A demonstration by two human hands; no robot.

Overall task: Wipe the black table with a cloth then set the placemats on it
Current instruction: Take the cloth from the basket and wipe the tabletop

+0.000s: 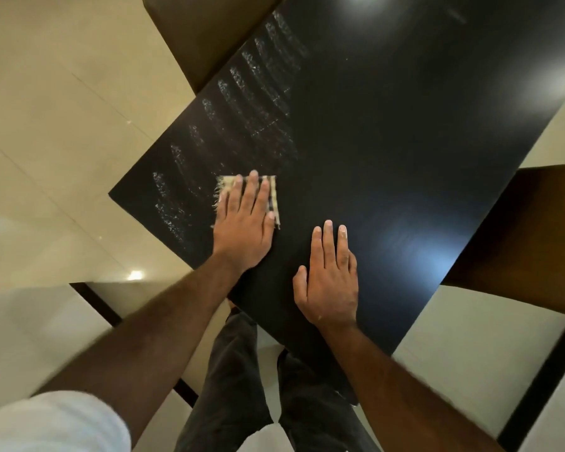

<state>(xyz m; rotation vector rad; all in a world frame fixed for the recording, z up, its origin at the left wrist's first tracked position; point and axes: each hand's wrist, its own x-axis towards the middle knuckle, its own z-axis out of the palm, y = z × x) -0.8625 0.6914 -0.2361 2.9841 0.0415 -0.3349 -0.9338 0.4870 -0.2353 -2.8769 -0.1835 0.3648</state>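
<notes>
Cloth (pixel 273 195): we press it onto the black table (pixel 388 125) under our left hand (pixel 243 220), fingers straight.
Right hand (pixel 328 278): we lay it flat alongside, fingers straight.

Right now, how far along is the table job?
Early on. Done: part wiped at most; whitish streaks line the left strip of the table. In hand: the left hand presses the cloth flat beside those streaks, the right hand rests flat on the bare top. Left: the rest of the wiping and every placemat; none is in view.
</notes>
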